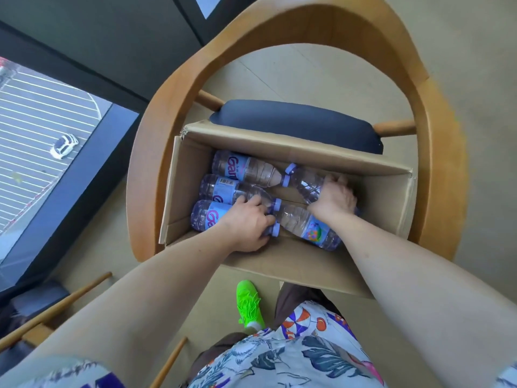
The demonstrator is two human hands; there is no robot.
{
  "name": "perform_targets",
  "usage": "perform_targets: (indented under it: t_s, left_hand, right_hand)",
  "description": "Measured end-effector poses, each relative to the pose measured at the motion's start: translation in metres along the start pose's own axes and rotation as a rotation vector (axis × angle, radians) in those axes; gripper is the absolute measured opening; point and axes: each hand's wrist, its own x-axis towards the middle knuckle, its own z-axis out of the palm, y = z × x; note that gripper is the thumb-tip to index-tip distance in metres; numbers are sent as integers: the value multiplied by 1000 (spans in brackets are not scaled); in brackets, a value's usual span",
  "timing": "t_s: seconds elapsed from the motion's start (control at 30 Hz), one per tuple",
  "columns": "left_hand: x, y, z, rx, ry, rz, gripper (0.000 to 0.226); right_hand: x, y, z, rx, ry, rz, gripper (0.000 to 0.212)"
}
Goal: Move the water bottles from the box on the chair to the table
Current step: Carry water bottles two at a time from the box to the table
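- Five water bottles lie on their sides in the open cardboard box, which sits on the wooden chair with a dark cushion; none has left the box as far as can be seen, so the task looks near its start or mid-way; how many the box began with cannot be told.
- The left hand is down in the box, its fingers wrapped on the neck end of the nearest left bottle, by its purple cap; the grip looks closed on it.
- The right hand is folded over the body of the far right bottle, clamped on it.
- Left to do, by my reading: lift both out, carry them to the desk, then come back for the middle left bottle, the far left bottle and the near right bottle.
- Hidden: the desk is out of view; the fingertips of both hands are tucked under the bottles; the box's near right corner is covered by the forearm.
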Motion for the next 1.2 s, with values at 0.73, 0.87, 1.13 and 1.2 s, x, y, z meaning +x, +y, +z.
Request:
perform_targets:
  t_s: [0.73, 0.87, 1.13, 1.2]
  left_hand:
    - [-158, -36, -134, -1817, 695, -583, 19]
    - [-221, -38, -122, -2392, 891, -498, 24]
    - [-366, -16, -71, -2758, 1301, -302, 61]
    - [-403, -6, -55, -2713, 1373, -292, 54]
  right_hand:
    - [-171, -101, -103, 913, -153, -323, 66]
    - [-225, -142, -121, 961, -270, -458, 39]
    - [-344, -208, -97, 1029, -529, -594, 24]
    - [-375, -224, -81, 1014, -579, -621, 40]
